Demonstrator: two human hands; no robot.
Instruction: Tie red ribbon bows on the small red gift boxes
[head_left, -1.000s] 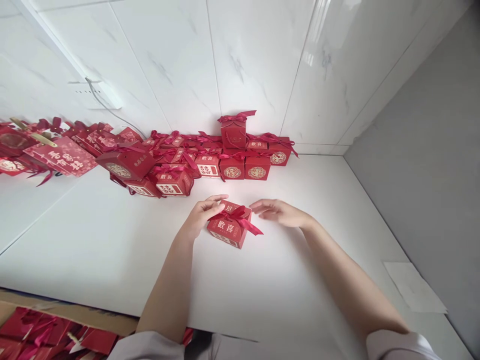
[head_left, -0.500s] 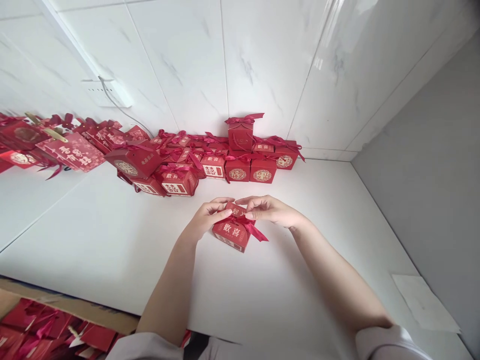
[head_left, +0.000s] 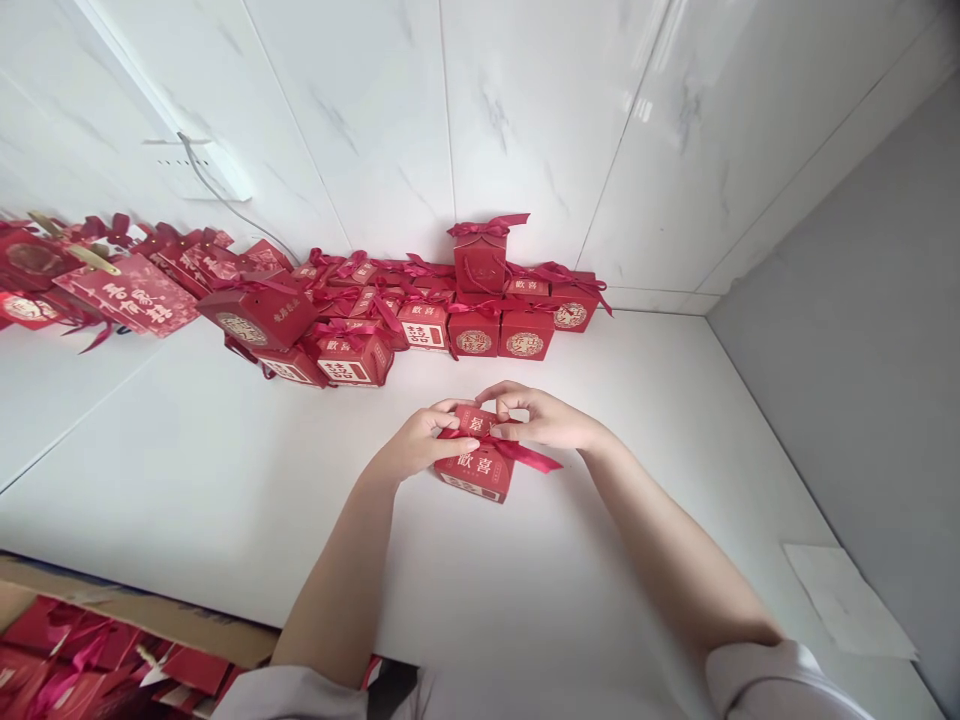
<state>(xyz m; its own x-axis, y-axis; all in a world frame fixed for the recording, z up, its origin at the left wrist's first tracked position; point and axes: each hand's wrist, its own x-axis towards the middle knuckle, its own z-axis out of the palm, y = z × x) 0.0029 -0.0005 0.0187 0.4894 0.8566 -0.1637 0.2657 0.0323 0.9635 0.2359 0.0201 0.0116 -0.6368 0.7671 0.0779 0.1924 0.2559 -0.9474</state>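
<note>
A red gift box [head_left: 480, 480] with pale printed characters sits on the white table in front of me. A dark pink ribbon [head_left: 534, 457] runs across its top, one tail sticking out to the right. My left hand [head_left: 424, 440] is closed on the box's left side, its thumb lying over the top by the ribbon. My right hand [head_left: 536, 415] has thumb and forefinger bent together at the ribbon near the middle of the lid. The fingertips behind the box are partly hidden.
Several red gift boxes [head_left: 476, 330] with ribbons stand in rows along the tiled wall. Red bags [head_left: 142, 290] lean at the left. A carton [head_left: 135, 605] of red boxes is at lower left. A white paper [head_left: 847, 600] lies at right.
The gift box has turned slightly and shifted a little right. My left thumb has slid further across its top, and the ribbon tail now points more to the right.
</note>
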